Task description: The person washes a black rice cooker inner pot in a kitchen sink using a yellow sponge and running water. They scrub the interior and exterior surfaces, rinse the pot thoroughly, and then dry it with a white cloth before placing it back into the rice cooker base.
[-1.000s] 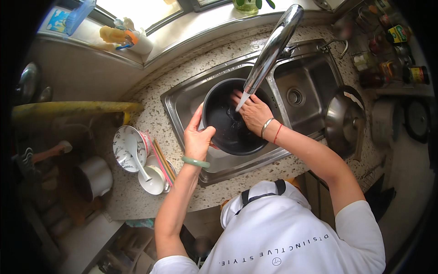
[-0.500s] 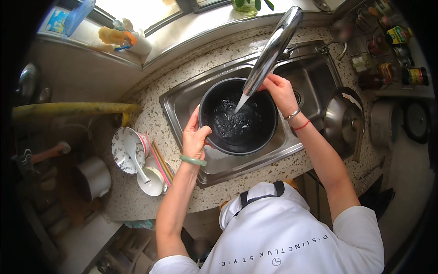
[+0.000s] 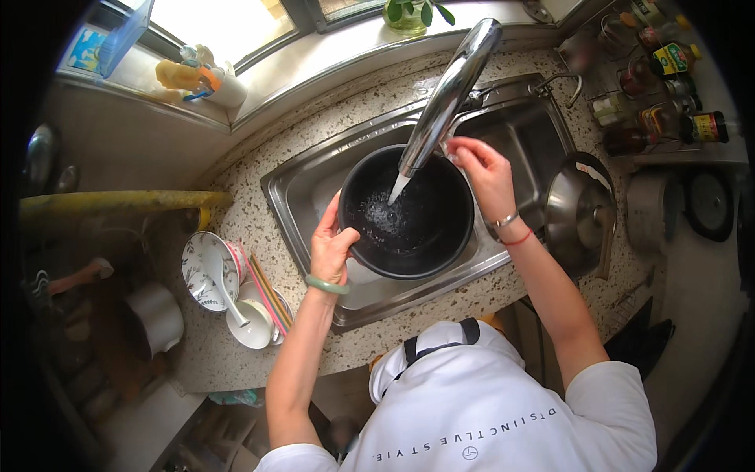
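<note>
A round black pot [image 3: 429,236] is held over the steel sink's left basin [image 3: 314,185], with a little water [image 3: 385,214] in it. My left hand [image 3: 332,250] grips its left side, thumb over the rim and fingers outside. Water streams into the pot from a thick chrome faucet [image 3: 447,98]. My right hand [image 3: 487,181] is at the pot's upper right edge, beside the spout. Its fingertips are pinched together; whether they hold the rim or something small I cannot make out.
Left on the speckled counter [image 3: 236,177] are a patterned bowl [image 3: 195,271], a white spoon [image 3: 219,279], a white cup [image 3: 253,329] and colored chopsticks [image 3: 269,295]. A steel lid [image 3: 578,208] lies right of the sink. Bottles [image 3: 672,59] fill a rack at far right.
The pot has shifted slightly right under the faucet, and the stream now lands nearer its left side. My right hand has drawn a little right, away from the spout. The whole view has shifted slightly.
</note>
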The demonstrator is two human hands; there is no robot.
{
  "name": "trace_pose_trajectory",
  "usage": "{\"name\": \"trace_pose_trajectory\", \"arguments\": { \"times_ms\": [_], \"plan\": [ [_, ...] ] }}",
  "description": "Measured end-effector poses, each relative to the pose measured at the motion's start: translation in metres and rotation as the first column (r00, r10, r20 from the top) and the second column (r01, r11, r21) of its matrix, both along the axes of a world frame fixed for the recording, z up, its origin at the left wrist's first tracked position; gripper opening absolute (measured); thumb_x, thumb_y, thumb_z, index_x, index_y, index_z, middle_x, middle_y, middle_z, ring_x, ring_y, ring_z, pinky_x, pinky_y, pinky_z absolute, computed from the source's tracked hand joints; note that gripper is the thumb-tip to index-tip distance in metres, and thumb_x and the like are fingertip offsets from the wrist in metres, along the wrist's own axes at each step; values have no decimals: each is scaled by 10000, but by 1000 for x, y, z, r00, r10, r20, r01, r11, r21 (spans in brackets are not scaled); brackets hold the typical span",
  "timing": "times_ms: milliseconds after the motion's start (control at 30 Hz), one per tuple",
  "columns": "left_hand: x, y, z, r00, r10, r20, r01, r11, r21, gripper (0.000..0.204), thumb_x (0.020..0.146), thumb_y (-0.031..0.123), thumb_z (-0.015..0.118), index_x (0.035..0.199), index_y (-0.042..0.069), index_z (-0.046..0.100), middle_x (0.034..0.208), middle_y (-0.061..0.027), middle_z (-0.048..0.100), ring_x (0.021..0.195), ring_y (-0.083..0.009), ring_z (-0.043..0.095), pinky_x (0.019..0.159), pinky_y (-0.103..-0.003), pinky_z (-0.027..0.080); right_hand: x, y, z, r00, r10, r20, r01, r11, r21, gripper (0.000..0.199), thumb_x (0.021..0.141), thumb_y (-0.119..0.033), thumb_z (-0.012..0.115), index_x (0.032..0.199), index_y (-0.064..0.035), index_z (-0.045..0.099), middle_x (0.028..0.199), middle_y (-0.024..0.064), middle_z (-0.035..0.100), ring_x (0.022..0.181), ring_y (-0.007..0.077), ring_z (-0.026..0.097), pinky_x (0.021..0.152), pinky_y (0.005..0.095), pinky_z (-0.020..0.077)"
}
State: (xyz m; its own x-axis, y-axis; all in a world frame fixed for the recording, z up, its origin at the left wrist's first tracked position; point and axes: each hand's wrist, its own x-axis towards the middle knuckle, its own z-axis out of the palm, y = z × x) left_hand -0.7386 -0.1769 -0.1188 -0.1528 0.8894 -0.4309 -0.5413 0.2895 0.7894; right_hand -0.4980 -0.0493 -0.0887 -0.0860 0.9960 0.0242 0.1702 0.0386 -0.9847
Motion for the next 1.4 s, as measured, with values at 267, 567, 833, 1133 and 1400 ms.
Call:
{"name": "trace_pose_trajectory", "arguments": {
  "times_ms": [267,567,833,1133,1400],
  "plan": [
    [1,1,6,999,8,-49,-7,1000,14,716,724,-119,514,1407,97,489,1161,-13,631,727,-4,548,491,-127,371,35,102,-64,926,-377,0,376,922,89,460,980,-155,533,1384,45,440,1340,134,558,1224,186,534,1020,292,410],
    [7,3,-3,999,-3,39,3,1000,-17,731,722,-127,510,1420,86,467,1210,-28,615,840,-36,586,584,-141,451,30,92,-38,978,-208,-21,209,973,101,436,991,-162,541,1385,10,466,1318,68,575,1096,109,553,920,243,444],
    [-1,-15,-3,997,41,65,-40,999,-25,728,735,-163,490,1430,48,438,1327,-65,569,1138,-130,566,946,-240,459,14,-8,7,739,30,673,-188,969,163,255,904,-358,641,909,-104,661,664,113,644,624,309,640,544,390,487],
    [-26,-33,-14,979,-146,140,177,952,-248,691,787,-131,495,1445,58,402,1090,-50,652,854,-94,630,738,-222,547,0,-71,13,775,196,601,-217,975,-38,176,864,-134,655,930,-9,551,630,143,616,590,344,605,552,422,471],
    [19,-55,-36,980,-133,-151,82,950,-302,604,872,-10,631,1426,141,443,1126,-33,619,737,-89,644,485,-232,568,8,-94,30,763,6,647,-337,857,390,242,856,-88,672,1077,-38,589,662,108,600,560,279,594,523,375,476]
  ]
}}
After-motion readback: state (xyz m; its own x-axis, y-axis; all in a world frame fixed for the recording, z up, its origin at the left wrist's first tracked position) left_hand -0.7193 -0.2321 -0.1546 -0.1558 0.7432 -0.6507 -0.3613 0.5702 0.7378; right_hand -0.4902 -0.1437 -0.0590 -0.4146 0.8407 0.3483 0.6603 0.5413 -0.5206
